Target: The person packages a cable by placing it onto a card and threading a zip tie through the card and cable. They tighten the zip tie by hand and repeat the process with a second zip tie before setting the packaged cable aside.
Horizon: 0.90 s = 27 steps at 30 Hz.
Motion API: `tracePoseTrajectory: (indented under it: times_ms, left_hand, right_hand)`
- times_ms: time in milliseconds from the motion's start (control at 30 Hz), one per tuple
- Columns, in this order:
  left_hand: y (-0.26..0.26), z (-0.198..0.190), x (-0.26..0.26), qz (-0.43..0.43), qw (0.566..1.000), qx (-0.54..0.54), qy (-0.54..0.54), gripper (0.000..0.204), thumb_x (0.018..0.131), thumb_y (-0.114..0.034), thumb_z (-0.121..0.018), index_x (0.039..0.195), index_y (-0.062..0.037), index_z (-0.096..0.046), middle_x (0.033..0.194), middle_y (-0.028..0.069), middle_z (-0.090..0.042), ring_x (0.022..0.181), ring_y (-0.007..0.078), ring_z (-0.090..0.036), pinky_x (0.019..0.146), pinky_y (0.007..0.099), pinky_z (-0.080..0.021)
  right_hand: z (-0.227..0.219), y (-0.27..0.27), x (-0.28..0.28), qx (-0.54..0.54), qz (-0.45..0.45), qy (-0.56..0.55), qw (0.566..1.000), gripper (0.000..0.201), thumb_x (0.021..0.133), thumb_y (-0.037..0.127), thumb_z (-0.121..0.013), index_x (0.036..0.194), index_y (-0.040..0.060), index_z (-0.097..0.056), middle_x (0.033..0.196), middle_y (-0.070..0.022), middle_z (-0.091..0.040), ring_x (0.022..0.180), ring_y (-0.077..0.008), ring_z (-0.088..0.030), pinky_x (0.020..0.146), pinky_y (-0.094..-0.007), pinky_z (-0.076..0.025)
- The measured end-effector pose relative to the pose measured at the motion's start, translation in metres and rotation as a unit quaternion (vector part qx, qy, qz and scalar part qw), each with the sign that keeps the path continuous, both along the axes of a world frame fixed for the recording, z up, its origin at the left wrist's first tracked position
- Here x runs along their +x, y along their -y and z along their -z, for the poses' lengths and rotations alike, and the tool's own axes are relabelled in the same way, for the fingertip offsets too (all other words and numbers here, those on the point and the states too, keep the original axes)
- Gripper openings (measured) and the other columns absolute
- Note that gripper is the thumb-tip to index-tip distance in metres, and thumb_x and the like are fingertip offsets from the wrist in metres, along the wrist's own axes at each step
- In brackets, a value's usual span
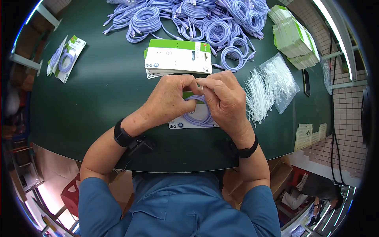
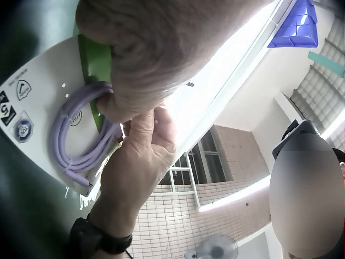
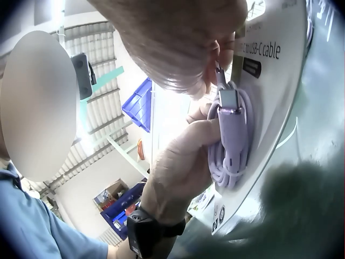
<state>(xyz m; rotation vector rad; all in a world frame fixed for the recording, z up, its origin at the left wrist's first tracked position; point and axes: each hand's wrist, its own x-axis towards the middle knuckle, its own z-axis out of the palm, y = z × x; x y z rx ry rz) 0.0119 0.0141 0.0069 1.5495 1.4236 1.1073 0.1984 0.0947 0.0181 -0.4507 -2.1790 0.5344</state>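
Observation:
A coiled lilac USB cable (image 1: 196,118) lies against a white and green printed card (image 1: 175,124) on the table. My left hand (image 1: 169,94) grips the top of the coil, its thumb over the strands. Fingertips of both hands meet just above the coil. My right hand (image 1: 225,94) pinches a small whitish tip there, which looks like the end of a cable tie. In the right wrist view a metal-ended plug (image 3: 229,108) stands out in front of the coil, and the card (image 3: 269,81) is behind it. The fingers hide where the tie passes.
Stacked cards (image 1: 177,57) lie just beyond my hands, with a heap of lilac cables (image 1: 217,29) behind. White cable ties (image 1: 258,96) spill from a clear bag (image 1: 286,85) at right. Carded cables (image 1: 69,59) stand at left; another card stack (image 1: 292,37) is back right.

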Motion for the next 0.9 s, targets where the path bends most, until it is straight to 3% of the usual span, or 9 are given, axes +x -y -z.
tracePoseTrajectory:
  times_ms: [100, 167, 267, 400, 667, 733, 900]
  left_hand:
    - [-0.001, -0.003, -0.002, -0.004, 1.000, -0.029, 0.006, 0.020, 0.075, 0.001, -0.076, 0.095, 0.0024, -0.073, 0.091, 0.0132, -0.079, 0.086, 0.0203, -0.075, 0.080, 0.0339, -0.059]
    - [-0.001, -0.006, -0.003, -0.007, 0.999, -0.043, 0.010, 0.021, 0.075, 0.001, -0.076, 0.096, 0.0023, -0.073, 0.092, 0.0132, -0.079, 0.087, 0.0203, -0.076, 0.081, 0.0336, -0.060]
    - [0.000, -0.011, 0.000, -0.008, 0.996, -0.038, 0.075, 0.018, 0.082, 0.001, -0.074, 0.099, 0.0024, -0.076, 0.091, 0.0070, -0.078, 0.091, 0.0119, -0.073, 0.087, 0.0293, -0.060]
    - [-0.001, -0.004, -0.003, 0.010, 0.999, 0.003, 0.044, 0.024, 0.079, -0.001, -0.073, 0.103, 0.0018, -0.080, 0.093, 0.0147, -0.081, 0.084, 0.0194, -0.077, 0.078, 0.0329, -0.061]
    - [0.001, -0.011, -0.004, 0.005, 1.000, 0.018, -0.001, 0.028, 0.078, -0.001, -0.070, 0.103, -0.0003, -0.083, 0.093, 0.0170, -0.081, 0.081, 0.0232, -0.078, 0.077, 0.0335, -0.061]
    - [0.001, -0.010, -0.004, 0.005, 1.000, 0.017, -0.006, 0.026, 0.079, -0.001, -0.072, 0.103, -0.0001, -0.083, 0.094, 0.0154, -0.081, 0.082, 0.0214, -0.078, 0.077, 0.0324, -0.061]
    - [0.001, -0.011, -0.004, 0.011, 1.000, 0.012, -0.021, 0.024, 0.081, 0.000, -0.073, 0.103, 0.0003, -0.083, 0.096, 0.0127, -0.082, 0.084, 0.0180, -0.078, 0.078, 0.0302, -0.061]
  right_hand:
    - [-0.009, 0.004, 0.006, 0.050, 0.016, 0.033, 0.998, 0.019, 0.089, -0.009, -0.075, 0.104, 0.0029, -0.077, 0.091, -0.0105, -0.071, 0.077, -0.0263, -0.071, 0.067, -0.0346, -0.056]
    - [-0.013, 0.010, 0.009, -0.019, -0.008, 0.037, 0.999, 0.023, 0.088, -0.010, -0.075, 0.107, 0.0039, -0.079, 0.090, -0.0106, -0.072, 0.078, -0.0260, -0.072, 0.069, -0.0346, -0.056]
    - [-0.019, 0.013, 0.013, -0.077, -0.034, 0.057, 0.995, 0.024, 0.089, -0.008, -0.076, 0.109, 0.0055, -0.079, 0.090, -0.0105, -0.073, 0.078, -0.0260, -0.072, 0.069, -0.0353, -0.057]
    - [-0.026, 0.014, 0.018, -0.136, -0.077, 0.093, 0.983, 0.023, 0.090, -0.003, -0.078, 0.111, 0.0073, -0.079, 0.091, -0.0102, -0.074, 0.079, -0.0260, -0.073, 0.070, -0.0367, -0.057]
    - [-0.039, 0.011, 0.026, -0.228, -0.122, 0.103, 0.961, 0.021, 0.092, -0.003, -0.077, 0.111, 0.0049, -0.079, 0.092, -0.0100, -0.076, 0.083, -0.0251, -0.074, 0.074, -0.0350, -0.057]
    - [-0.041, 0.012, 0.028, -0.283, -0.113, 0.112, 0.946, 0.019, 0.091, -0.003, -0.078, 0.109, 0.0042, -0.080, 0.093, -0.0095, -0.076, 0.084, -0.0243, -0.074, 0.076, -0.0343, -0.057]
    - [-0.037, 0.013, 0.031, -0.277, -0.113, 0.110, 0.948, 0.020, 0.088, -0.005, -0.080, 0.106, 0.0035, -0.082, 0.092, -0.0090, -0.076, 0.082, -0.0211, -0.073, 0.074, -0.0314, -0.057]
